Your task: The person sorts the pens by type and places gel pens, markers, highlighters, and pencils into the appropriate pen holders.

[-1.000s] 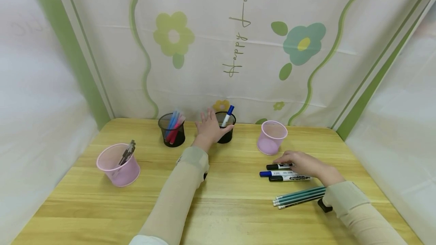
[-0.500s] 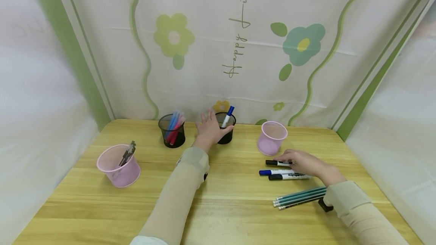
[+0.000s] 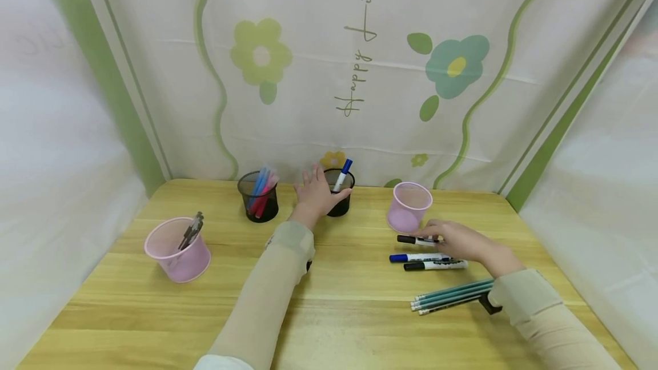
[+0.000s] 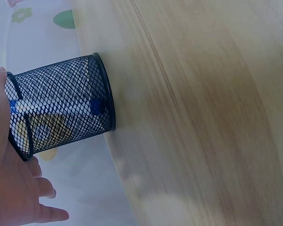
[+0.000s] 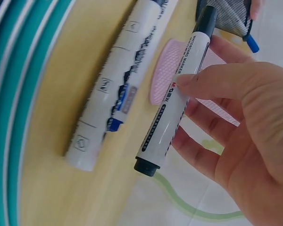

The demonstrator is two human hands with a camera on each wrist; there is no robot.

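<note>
Pinched the black-capped marker [image 5: 166, 115] mid-barrel between thumb and fingers of the right hand [image 3: 457, 240], above the table [image 3: 349, 316], near a pink cup [image 3: 403, 220]. Spread the fingers of the left hand [image 3: 315, 194] beside the black mesh cup [image 4: 56, 80], with thumb at the rim. Judged light, stiff and smooth enough to slip; best taken mid-barrel.

Wooden table [image 3: 334, 324], two pink cups [image 3: 186, 266], two black mesh cups [image 3: 267, 213], two markers [image 3: 443, 265], teal pencils [image 3: 447, 297]
</note>
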